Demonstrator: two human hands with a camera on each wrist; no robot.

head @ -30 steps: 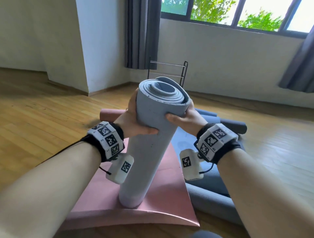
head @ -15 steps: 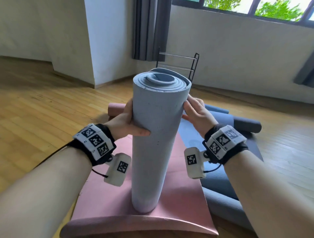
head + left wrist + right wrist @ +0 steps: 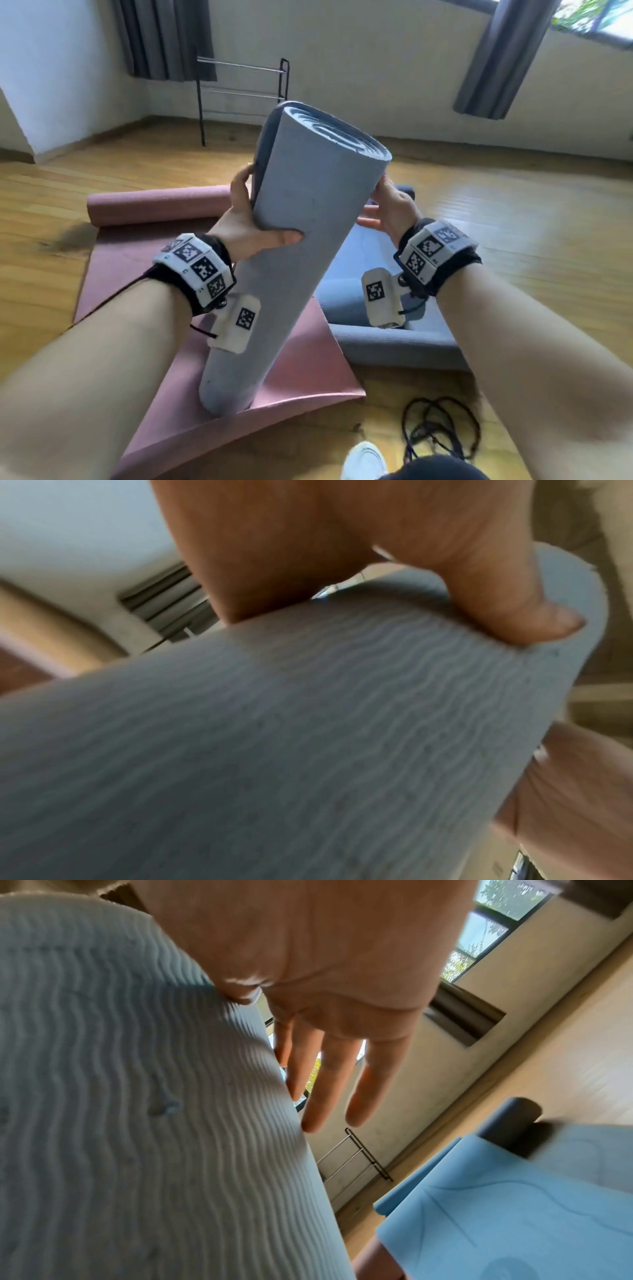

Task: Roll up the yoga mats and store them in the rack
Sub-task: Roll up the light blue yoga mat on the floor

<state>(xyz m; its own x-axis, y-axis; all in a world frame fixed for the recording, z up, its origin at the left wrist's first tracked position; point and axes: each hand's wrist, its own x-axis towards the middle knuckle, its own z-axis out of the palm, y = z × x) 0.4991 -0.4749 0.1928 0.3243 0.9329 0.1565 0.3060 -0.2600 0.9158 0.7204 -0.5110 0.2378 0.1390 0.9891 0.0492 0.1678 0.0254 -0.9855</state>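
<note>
Grey rolled mat (image 3: 301,260) tilted on pink mat (image 3: 301,373): left hand (image 3: 246,222) clamped round it, right hand (image 3: 390,205) flat, fingers straight; wrap right too, lift toward rack (image 3: 239,92).

Obstacles and free room.

- Grey rolled mat (image 3: 301,246): stands tilted, lower end on the pink mat (image 3: 301,373), upper end leaning right; blocks the direct line from the person to the rack (image 3: 241,92).
- Left hand (image 3: 250,222) and right hand (image 3: 394,209): one at each side of the roll's upper part.
- Pink mat's rolled far end (image 3: 154,204): lies across the floor (image 3: 513,240), between person and rack.
- Blue mat (image 3: 376,329): spread right of the pink one, dark roll (image 3: 406,190) at its far end.
- Black cable (image 3: 442,431): looped on the floor at near right, beside a white shoe (image 3: 364,460).
- Open floor: left of the pink mat, right of the blue mat, and the strip before the rack.
</note>
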